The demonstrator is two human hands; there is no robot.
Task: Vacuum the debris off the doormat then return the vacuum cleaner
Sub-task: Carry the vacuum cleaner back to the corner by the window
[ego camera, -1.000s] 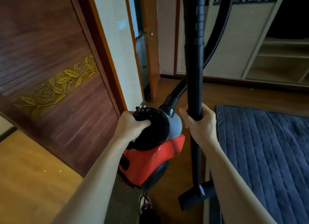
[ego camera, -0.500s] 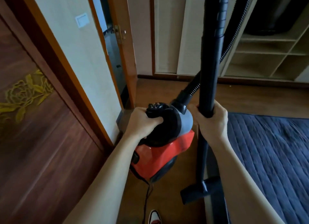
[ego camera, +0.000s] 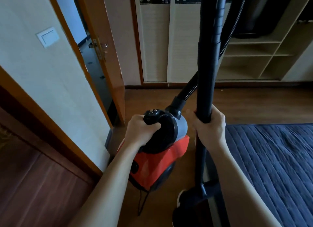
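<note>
Person stands on the wooden floor (ego camera: 250, 106) near a doorway, both bare arms reaching forward and down. Left hand (ego camera: 140, 132) is clenched around the black carry handle on top of the vacuum cleaner (ego camera: 159, 157), a red canister body with a black and grey top; body hangs tilted, held clear of the floor as far as can be judged. Right hand (ego camera: 210, 128) is wrapped tight around the black wand (ego camera: 208, 71), which stands nearly upright just right of the canister. Ribbed black hose (ego camera: 188, 91) leaves the top of the canister, passes behind the wand and rises out of view. Floor nozzle (ego camera: 208, 187) sits low at the wand's bottom end, beside the person's dark shoe (ego camera: 181, 204). Thin power cord (ego camera: 141, 201) dangles under the canister. Dark blue quilted mat (ego camera: 274, 160) lies on the floor to the right, its left edge near the wand. Wooden door (ego camera: 108, 54) stands ajar ahead left; light switch (ego camera: 48, 37) on the wall beside it. Open shelving unit (ego camera: 254, 57) along the far wall.
</note>
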